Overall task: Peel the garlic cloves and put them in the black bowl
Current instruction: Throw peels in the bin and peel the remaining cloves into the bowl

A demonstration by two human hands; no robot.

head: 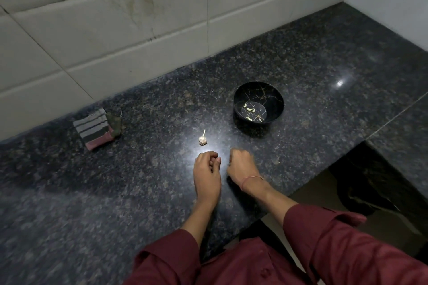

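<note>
Garlic bulb point(202, 139) sits on the counter point(324, 64) just beyond the left hand point(207, 169), stalk pointing away; right hand point(240, 164) lies nearer the black bowl point(254, 92). Both grips curled; whether they hold anything I cannot tell

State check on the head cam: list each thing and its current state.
black bowl: upright, holds peeled cloves
garlic bulb: on counter, stem up, no hand on it
striped cloth: folded, near wall
left hand: fingers curled, contents hidden
right hand: fingers curled, contents hidden
</note>
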